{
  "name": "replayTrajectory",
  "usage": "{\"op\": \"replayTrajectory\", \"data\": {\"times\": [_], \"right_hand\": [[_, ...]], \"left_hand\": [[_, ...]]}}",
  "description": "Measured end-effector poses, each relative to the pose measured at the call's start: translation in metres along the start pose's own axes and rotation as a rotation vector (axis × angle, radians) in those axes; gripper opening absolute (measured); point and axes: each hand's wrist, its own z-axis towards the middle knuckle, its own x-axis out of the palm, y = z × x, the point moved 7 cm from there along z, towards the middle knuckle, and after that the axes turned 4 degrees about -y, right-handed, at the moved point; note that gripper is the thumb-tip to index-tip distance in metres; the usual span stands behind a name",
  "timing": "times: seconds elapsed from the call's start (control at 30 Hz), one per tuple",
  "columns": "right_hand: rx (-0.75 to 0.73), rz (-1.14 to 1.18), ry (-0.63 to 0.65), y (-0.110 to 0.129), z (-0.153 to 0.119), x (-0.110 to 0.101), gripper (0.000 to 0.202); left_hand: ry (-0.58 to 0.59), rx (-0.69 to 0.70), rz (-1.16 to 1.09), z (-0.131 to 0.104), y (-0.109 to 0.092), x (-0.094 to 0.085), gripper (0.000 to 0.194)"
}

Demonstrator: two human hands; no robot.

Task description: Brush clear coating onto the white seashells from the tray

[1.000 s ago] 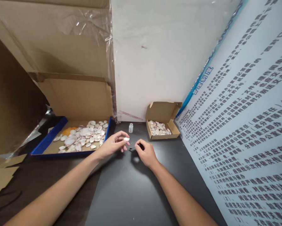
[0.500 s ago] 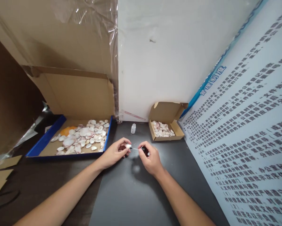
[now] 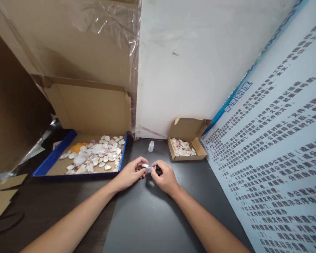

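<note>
Your left hand (image 3: 133, 173) pinches white shell (image 3: 145, 165); your right hand (image 3: 165, 176) clamps dark-handled tool (image 3: 158, 168), just beside shell. From hands: glass bottle (image 3: 151, 146) 12 o'clock, small carton (image 3: 189, 158) 2 o'clock, blue-edged box (image 3: 55, 154) 10 o'clock.

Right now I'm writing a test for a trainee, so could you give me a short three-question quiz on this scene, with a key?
1. Where does the small bottle stand?
A) Inside the small brown box
B) On the grey tabletop
C) On top of the shells

2. True or false: the left hand holds a small white piece.

3. Fill in the colour: among the shells in the blue-sided box lies an item coloured ____.

Key: 1 B; 2 true; 3 orange.
</note>
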Motion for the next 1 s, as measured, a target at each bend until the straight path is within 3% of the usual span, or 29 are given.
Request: {"op": "replayTrajectory", "data": {"times": [0.3,0.63,1.0], "right_hand": [[-0.050,0.016,0.028,0.004,0.009,0.000,0.009],[0.042,0.094,0.029,-0.006,0.008,-0.001,0.006],[0.135,0.226,0.063,-0.008,-0.010,-0.006,0.022]], "left_hand": [[-0.021,-0.035,-0.013,-0.001,-0.003,-0.001,0.024],[0.014,-0.032,-0.032,-0.001,0.000,-0.002,0.022],[0.006,-0.037,-0.046,-0.002,-0.002,-0.002,0.026]]}}
